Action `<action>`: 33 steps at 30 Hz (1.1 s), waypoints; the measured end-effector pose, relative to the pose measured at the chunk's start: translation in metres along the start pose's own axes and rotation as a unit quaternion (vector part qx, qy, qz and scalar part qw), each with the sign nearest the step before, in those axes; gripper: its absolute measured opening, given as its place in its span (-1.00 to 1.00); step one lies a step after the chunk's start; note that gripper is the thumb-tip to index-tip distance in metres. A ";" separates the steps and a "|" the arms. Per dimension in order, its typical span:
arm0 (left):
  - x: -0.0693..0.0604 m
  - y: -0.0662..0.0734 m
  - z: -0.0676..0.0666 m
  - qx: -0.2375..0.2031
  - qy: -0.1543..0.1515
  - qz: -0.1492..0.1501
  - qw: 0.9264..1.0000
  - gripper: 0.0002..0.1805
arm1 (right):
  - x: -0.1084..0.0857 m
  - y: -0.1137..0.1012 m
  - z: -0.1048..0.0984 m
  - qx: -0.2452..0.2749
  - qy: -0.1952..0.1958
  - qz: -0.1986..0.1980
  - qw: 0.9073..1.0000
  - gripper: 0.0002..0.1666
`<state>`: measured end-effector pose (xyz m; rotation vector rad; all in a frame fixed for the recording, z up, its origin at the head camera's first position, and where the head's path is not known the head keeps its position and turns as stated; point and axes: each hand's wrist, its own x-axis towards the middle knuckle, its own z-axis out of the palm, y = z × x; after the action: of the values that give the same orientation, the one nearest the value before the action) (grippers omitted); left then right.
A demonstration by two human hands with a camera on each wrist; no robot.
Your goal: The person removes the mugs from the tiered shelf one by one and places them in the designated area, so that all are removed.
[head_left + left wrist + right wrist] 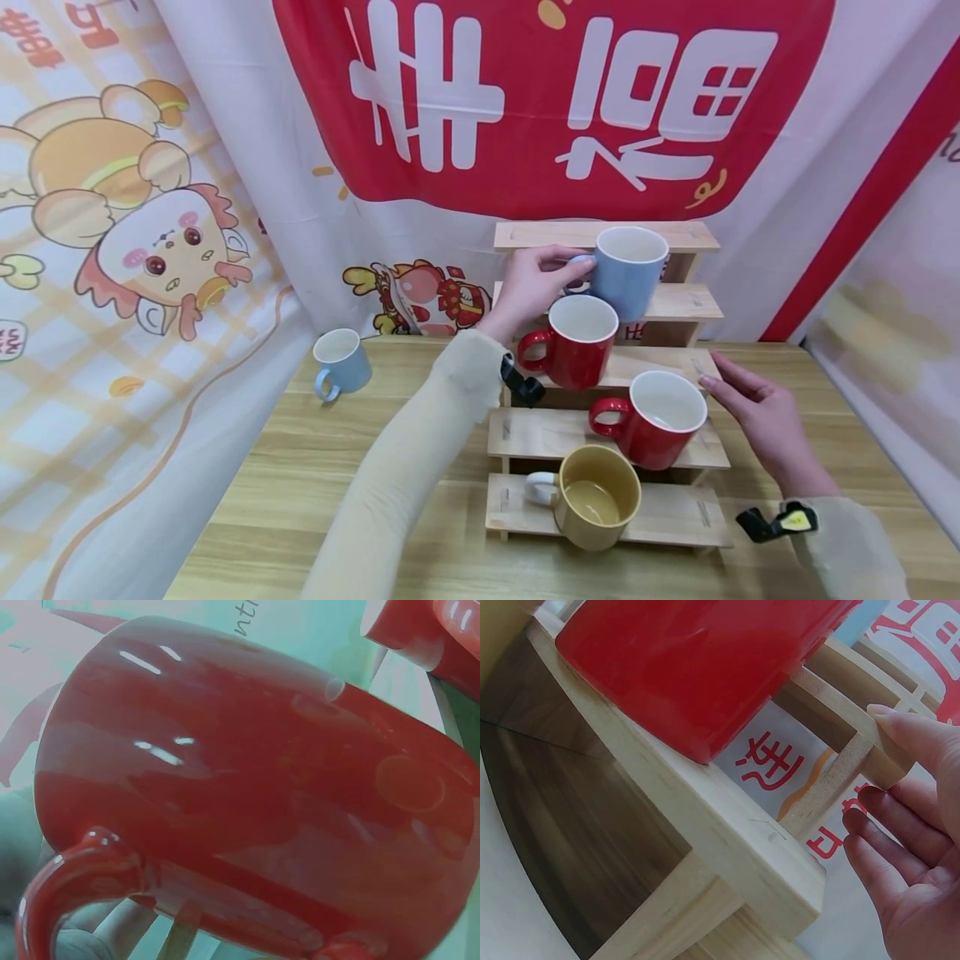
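My left hand (528, 283) holds the handle of a light blue mug (633, 279), which stands upright at the fourth tier of a stepped wooden rack (525, 429); whether its base touches the board cannot be told. Just below that hand is a red mug (581, 346) on the third tier; this red mug (247, 787) hides most of the hand in the left wrist view. My right hand (761, 417) grips the right end of the third board, its thumb (907, 735) against the wood. Another red mug (663, 421) sits on the second tier.
A yellow mug (596, 500) with a white handle stands on the lowest tier. Left of the rack, a second light blue mug (343, 362) is on the wooden table (420, 408). Printed cloth (322, 250) hangs behind and along both sides.
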<state>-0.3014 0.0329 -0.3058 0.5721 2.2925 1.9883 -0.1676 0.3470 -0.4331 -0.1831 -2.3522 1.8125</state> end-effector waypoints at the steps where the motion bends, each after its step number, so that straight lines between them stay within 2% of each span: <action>1: 0.000 0.000 0.000 -0.001 0.001 0.001 1.000 -0.64 | 0.000 0.000 0.000 0.002 0.000 -0.001 1.000 -0.29; 10: 0.000 0.000 0.000 -0.004 -0.001 0.017 1.000 -0.67 | 0.001 0.003 0.000 0.015 0.001 -0.004 1.000 -0.29; 16: -0.002 0.000 -0.003 0.005 0.018 0.012 1.000 -0.66 | 0.001 0.002 0.000 0.017 0.001 -0.001 1.000 -0.29; 22: -0.007 0.006 -0.010 -0.036 0.021 0.014 0.999 -0.65 | 0.002 0.001 -0.001 -0.003 0.000 0.003 1.000 -0.27; 26: -0.008 0.011 -0.016 -0.057 0.024 0.031 0.998 -0.62 | 0.002 0.000 -0.001 -0.005 -0.003 0.003 1.000 -0.27; 33: -0.012 0.020 -0.026 -0.070 0.044 0.058 0.995 -0.57 | 0.001 0.000 -0.001 -0.003 -0.003 0.004 1.000 -0.27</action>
<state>-0.2929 0.0072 -0.2844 0.6315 2.1905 2.2493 -0.1688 0.3484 -0.4328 -0.1897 -2.3637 1.8134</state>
